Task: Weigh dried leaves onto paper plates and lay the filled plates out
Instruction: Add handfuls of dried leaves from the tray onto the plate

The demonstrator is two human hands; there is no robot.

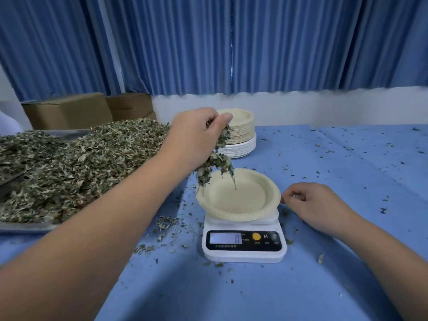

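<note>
Blue pleated curtains (pixel 208 42) across the back, cut off at the top and both sides. Blue-covered table (pixel 335 181) below, near edge out of frame; right half open, with only scattered leaf crumbs (pixel 383 210). Heaped dried leaves (pixel 81 163) on a metal tray (pixel 23 227) at left, tray mostly buried, left end cropped. Cardboard boxes (pixel 69 112) behind the heap, lower parts hidden. Stack of paper plates (pixel 243 137) near the far table edge, left side masked by the raised arm. White scale (pixel 243 253) at centre, display reading 0, button labels too small to read. Single paper plate (pixel 238 198) on the scale, overhanging its platform. Left hand (pixel 196 137) above the plate's far-left rim, fingers closed round a clump of leaves (pixel 217 163) trailing down over that rim. Right hand (pixel 317 205) low beside the plate's right rim, fingers curled, thumb and forefinger tips together; contact with the rim not discernible.
</note>
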